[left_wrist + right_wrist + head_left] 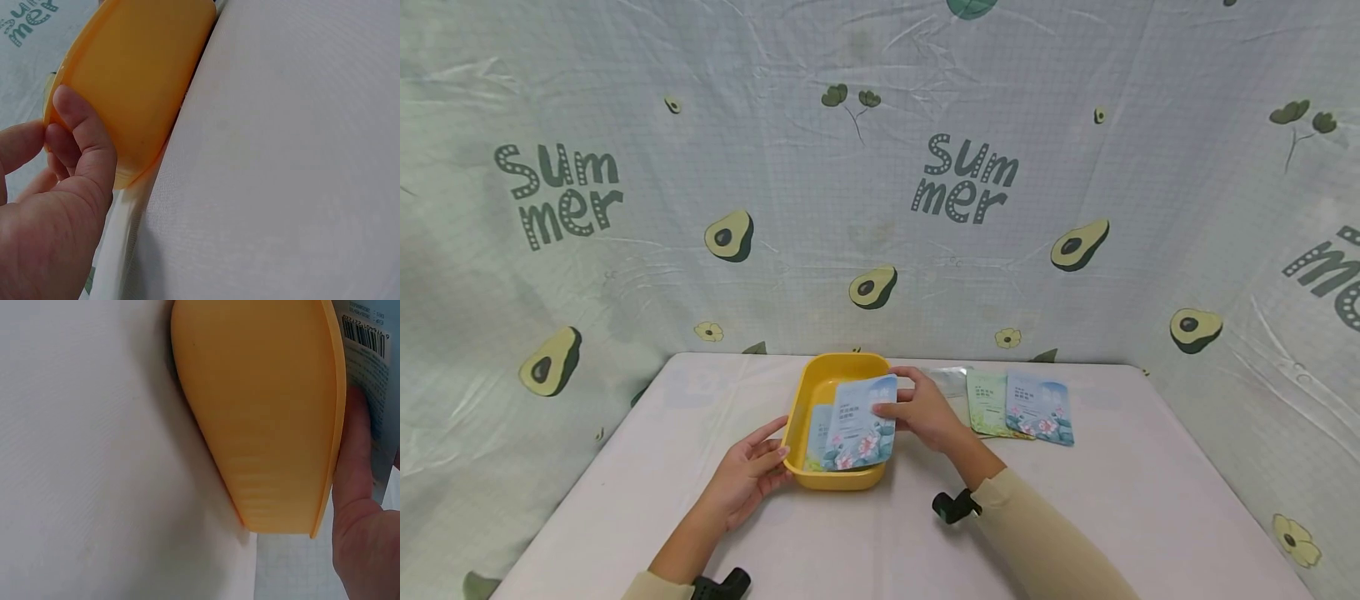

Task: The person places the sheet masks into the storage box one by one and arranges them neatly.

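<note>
A yellow plastic tray (808, 392) stands on the white table (880, 533). My left hand (775, 457) grips its near left corner; in the left wrist view the thumb (81, 131) presses the tray's outer wall (137, 81). My right hand (895, 407) pinches a light blue flower-printed packet (857, 421) and holds it tilted over the tray. The right wrist view shows that packet's barcoded back (365, 356) above the tray's rim (262, 412). A second blue packet (817, 433) lies inside the tray, partly hidden.
To the right of the tray lie a green packet (987, 404), a blue packet (1039, 408) and a clear one (947, 379) behind them. An avocado-print cloth (880, 208) hangs behind the table. The table's edges run close at left and right.
</note>
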Demonstrator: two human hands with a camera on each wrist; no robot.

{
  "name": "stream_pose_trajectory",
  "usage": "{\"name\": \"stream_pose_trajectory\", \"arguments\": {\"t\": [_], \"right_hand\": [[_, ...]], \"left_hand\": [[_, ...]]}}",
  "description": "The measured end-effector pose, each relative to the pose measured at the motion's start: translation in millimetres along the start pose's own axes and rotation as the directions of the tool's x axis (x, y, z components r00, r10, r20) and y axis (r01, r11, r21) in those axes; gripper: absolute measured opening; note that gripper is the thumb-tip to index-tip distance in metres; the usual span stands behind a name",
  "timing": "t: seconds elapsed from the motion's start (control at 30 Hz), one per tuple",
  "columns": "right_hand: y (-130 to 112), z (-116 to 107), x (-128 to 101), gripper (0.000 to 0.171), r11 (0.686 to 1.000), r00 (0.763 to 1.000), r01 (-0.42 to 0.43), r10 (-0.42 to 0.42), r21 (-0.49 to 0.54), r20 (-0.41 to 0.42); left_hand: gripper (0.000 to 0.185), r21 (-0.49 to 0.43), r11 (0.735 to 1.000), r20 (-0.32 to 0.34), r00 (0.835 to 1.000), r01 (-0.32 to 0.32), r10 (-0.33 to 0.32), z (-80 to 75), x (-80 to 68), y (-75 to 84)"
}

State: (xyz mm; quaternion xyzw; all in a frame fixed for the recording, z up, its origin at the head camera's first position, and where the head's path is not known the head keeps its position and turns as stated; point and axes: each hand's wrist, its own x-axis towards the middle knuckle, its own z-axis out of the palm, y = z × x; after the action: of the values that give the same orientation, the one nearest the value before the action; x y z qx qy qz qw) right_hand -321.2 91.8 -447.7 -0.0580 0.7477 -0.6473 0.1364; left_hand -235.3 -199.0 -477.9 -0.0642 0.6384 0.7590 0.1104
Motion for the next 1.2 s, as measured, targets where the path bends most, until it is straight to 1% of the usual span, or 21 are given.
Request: {"name": "stream_pose_trajectory", "arguments": {"t": [0.23,0.37,0.5,0.67,0.8,0.9,1.07,1.13,1.2], "right_hand": [[-7.4,9.7,4.2,0.073,0.999,1.000,0.007,-0.006,-0.049,0.025],[-10.8,16.4,7.1,0.070,0.995,1.000,-0.002,0.003,-0.102,0.011],[-14.4,22.5,9.0,0.067,0.988,1.000,-0.009,0.009,-0.157,-0.003],[-18.7,27.3,9.5,0.066,0.972,1.000,-0.026,0.022,-0.234,-0.018],[-21.7,28.0,8.6,0.069,0.961,0.999,-0.033,0.035,-0.276,0.002],[-24.1,26.6,7.7,0.071,0.944,0.999,-0.035,0.043,-0.329,0.017],[-28.8,21.2,6.3,0.068,0.906,0.999,-0.023,0.035,-0.422,0.021],[-30.4,18.9,5.7,0.067,0.899,0.999,-0.021,0.034,-0.438,0.021],[-31.6,17.3,5.0,0.066,0.898,0.999,-0.023,0.035,-0.439,0.019]], "left_hand": [[0.063,-0.004,1.000,-0.008,1.000,0.006,-0.007,0.2,0.6,-1.0],[0.063,-0.010,1.000,-0.014,1.000,0.008,-0.008,-0.3,1.0,-1.2],[0.063,-0.011,1.000,-0.007,1.000,0.007,-0.007,-1.4,1.2,-1.6],[0.064,-0.014,1.000,0.007,1.000,0.003,-0.003,-2.7,0.9,-2.4],[0.064,-0.012,1.000,0.006,1.000,0.001,-0.001,-2.7,1.1,-2.4],[0.064,-0.011,1.000,0.006,1.000,-0.001,0.001,-2.4,0.9,-2.0],[0.064,-0.008,1.000,0.014,1.000,0.000,0.000,-1.7,0.3,-1.3],[0.064,-0.007,1.000,0.015,1.000,0.000,0.000,-1.3,0.3,-1.0],[0.064,-0.008,1.000,0.015,1.000,0.000,0.000,-1.1,0.4,-0.6]]}}
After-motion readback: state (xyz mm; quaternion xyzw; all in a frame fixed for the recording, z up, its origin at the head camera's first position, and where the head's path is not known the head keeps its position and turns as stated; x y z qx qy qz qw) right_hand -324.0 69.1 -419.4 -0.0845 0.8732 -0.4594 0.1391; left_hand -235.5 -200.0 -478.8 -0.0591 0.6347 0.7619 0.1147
